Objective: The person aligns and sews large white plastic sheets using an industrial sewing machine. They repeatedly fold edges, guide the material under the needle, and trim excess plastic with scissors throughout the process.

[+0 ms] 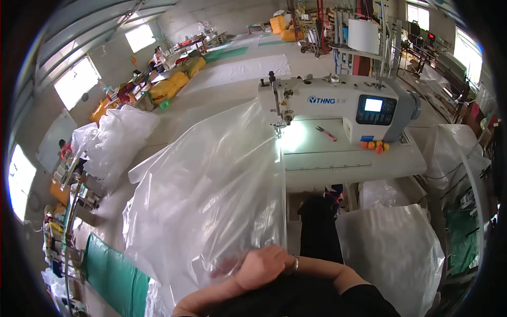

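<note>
A large sheet of clear plastic (pixel 206 174) runs from under the sewing head of a white sewing machine (pixel 327 103) down to my lap. At its near edge my left hand (pixel 254 273) is closed on the plastic. My right hand (pixel 279 254), with a bracelet at the wrist, crosses in from the right and meets the left one. Its fingers are largely hidden; some blurred fingers show through the film beside the hands. Light from the machine's lamp falls by the needle.
Pink-handled thread snips (pixel 326 133) and several small orange and yellow balls (pixel 376 145) lie on the machine bed. More clear plastic (pixel 393 248) hangs at the right, and a heap of it (pixel 119 140) stands left. A white thread cone (pixel 363 36) is behind the machine.
</note>
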The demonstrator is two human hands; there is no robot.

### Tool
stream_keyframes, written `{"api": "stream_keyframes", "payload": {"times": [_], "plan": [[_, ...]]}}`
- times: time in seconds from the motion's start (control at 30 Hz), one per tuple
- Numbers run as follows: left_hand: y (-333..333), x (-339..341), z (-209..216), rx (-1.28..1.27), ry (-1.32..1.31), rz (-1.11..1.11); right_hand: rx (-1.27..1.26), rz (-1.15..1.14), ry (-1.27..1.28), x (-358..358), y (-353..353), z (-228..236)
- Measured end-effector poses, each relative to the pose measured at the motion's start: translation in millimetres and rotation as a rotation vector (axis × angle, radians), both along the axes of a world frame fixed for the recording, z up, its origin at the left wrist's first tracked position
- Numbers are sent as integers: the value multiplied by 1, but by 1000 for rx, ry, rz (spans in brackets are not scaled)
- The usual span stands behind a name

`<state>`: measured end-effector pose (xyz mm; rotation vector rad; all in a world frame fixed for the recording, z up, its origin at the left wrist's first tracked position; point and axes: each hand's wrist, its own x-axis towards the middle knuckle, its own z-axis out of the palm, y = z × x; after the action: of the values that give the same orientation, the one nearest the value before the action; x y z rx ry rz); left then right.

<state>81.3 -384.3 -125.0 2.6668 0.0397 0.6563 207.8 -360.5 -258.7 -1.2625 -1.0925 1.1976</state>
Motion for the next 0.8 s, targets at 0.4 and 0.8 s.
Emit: {"api": "stream_keyframes", "payload": {"times": [0.4,0.8], "plan": [[30,-14,-16,-392,53,-126,26,-522,-1233,133,74,88],[79,7,-52,-451,37,-18,-138,-481,-1156,95,68,77]]}}
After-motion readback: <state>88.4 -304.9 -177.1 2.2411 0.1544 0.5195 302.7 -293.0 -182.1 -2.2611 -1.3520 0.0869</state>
